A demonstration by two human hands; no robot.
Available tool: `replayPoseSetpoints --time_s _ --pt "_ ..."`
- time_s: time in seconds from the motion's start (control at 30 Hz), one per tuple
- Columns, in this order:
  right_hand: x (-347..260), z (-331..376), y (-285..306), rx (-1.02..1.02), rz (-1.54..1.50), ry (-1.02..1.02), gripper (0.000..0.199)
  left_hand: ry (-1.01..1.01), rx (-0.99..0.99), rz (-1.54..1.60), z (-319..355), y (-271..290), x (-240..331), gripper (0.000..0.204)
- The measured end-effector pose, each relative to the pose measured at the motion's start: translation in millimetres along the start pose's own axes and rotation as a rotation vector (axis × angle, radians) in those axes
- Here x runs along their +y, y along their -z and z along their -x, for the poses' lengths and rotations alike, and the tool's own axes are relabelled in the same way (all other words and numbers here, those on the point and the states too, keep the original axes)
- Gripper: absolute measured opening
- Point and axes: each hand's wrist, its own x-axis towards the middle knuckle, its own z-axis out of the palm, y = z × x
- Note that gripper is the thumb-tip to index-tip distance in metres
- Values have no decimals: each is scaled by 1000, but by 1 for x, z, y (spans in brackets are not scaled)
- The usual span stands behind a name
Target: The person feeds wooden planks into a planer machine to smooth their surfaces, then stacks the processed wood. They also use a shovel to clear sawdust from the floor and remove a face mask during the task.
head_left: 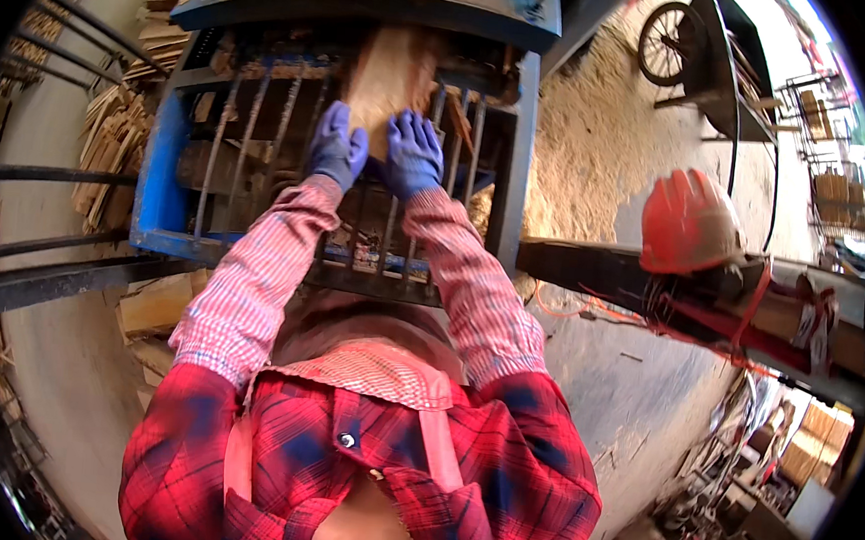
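Board (390, 78), likely stiff and rough, suits holding by its side edges near left hand (339, 149) and right hand (413, 154), fingers outstretched, any grip indiscernible

Your forearms (264, 266) reached ahead, angled inward; your gloved left hand (339, 150) and right hand (413, 155) sat slightly apart, backs up, fingers extended forward.

A red hard hat (689, 228) rests on the far edge of a dark beam (588, 269), with an orange cord (605, 310) along the near edge. Beyond stands a cart (712, 74) (its spoked wheel (673, 43) shows) near scattered sawdust (584, 140); wooden strips (114, 159) are heaped toward the floor's (58, 394) far left.
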Motion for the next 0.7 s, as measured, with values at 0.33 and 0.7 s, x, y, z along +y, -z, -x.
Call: replayPoseSetpoints --time_s 0.33,0.7 --pt "-6 134 116 202 -565 -196 22 -285 50 336 49 102 143 35" --pt "-38 690 158 -346 -290 -1325 43 -458 -1158 582 413 76 280 19"
